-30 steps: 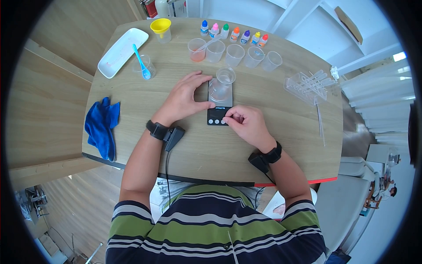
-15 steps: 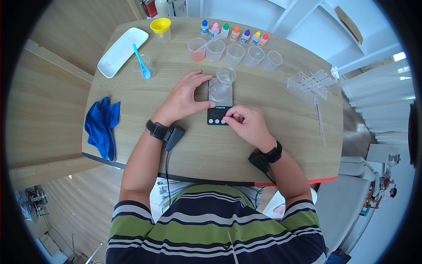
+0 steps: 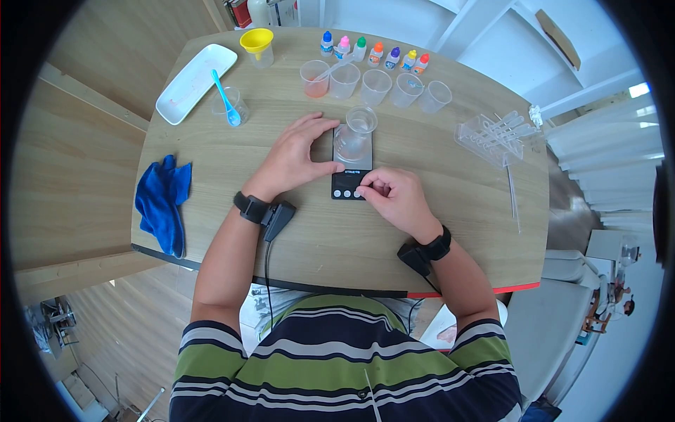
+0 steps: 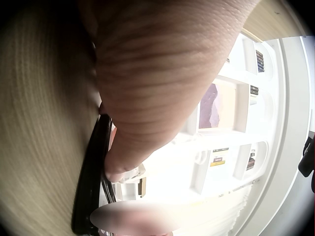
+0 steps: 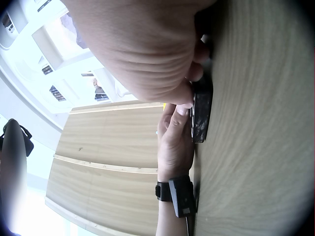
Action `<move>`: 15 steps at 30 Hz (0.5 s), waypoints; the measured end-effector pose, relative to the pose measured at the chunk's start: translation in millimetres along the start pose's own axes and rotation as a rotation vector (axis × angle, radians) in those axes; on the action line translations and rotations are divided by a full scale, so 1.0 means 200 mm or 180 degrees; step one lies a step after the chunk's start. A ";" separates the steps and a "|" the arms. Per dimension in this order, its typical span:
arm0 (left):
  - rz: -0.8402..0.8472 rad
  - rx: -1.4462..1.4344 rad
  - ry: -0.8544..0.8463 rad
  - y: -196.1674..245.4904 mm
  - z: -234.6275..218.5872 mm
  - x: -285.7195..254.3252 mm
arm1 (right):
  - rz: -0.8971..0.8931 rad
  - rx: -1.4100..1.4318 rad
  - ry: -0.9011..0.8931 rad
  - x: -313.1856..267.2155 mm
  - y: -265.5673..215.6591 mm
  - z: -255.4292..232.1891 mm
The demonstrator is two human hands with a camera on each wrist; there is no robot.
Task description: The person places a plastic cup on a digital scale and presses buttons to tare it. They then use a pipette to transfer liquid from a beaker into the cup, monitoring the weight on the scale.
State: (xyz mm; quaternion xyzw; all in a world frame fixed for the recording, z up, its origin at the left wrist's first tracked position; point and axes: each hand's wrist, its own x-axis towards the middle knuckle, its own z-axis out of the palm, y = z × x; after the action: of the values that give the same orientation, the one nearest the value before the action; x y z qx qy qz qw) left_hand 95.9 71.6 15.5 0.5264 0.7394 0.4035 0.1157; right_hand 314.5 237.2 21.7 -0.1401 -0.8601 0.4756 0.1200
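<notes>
A small black digital scale lies on the wooden table in front of the person. On its plate stands a clear glass vessel with a round body and flared mouth. My left hand rests at the scale's left side, thumb and fingers spread apart. Its thumb touches the scale near the display, and the index fingertip is by the far left corner. My right hand has its fingers curled at the near right edge, thumb and index together at the scale beside the round buttons.
Several clear plastic cups stand behind the scale, one with pinkish liquid. Dropper bottles line up behind them. At left are a white tray, yellow-topped cup, blue spoon and blue cloth. Pipettes in a rack stand right.
</notes>
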 end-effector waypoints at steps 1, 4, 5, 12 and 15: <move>0.0001 -0.0018 0.0003 0.00 0.00 0.00 | 0.0003 0.0013 -0.0004 0.00 0.00 0.00; -0.0003 -0.0038 0.0008 0.01 0.00 0.00 | 0.0011 0.0025 -0.0002 0.00 0.00 0.00; -0.0009 -0.0040 0.0012 0.01 0.00 0.00 | 0.0017 0.0022 0.0001 0.00 0.00 0.00; 0.0034 -0.0013 0.0020 0.00 0.00 0.00 | -0.0030 -0.0049 -0.0017 0.00 0.01 0.00; 0.0007 0.0009 -0.0105 0.00 -0.01 0.00 | -0.0015 -0.0045 -0.0023 0.00 0.01 0.00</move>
State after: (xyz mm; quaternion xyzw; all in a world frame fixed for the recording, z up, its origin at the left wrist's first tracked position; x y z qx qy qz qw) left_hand 94.3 71.2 15.9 0.5340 0.7374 0.3937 0.1268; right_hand 314.6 237.7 20.6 -0.1371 -0.8642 0.4697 0.1170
